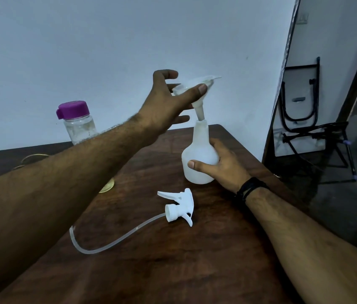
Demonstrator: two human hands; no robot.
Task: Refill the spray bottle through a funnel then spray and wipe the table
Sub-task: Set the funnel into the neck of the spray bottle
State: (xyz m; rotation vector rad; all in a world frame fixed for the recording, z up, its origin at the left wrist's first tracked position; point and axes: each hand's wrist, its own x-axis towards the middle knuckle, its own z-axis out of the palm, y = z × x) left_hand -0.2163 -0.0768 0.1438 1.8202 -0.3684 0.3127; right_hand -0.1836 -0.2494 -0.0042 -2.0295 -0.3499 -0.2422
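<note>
A white spray bottle (199, 154) without its head stands upright on the dark wooden table (173, 260). My right hand (223, 163) grips its body from the right. My left hand (168, 102) holds a white funnel (197, 93) tilted above the bottle, its spout tip just at the open neck. The white trigger spray head (180, 208) with its long clear tube (116, 238) lies on the table in front of the bottle.
A clear jar with a purple lid (76, 121) stands at the back left of the table. A yellowish object (107, 187) lies partly hidden under my left forearm. The wall is just behind the table; a black folded stand (318, 137) is off to the right.
</note>
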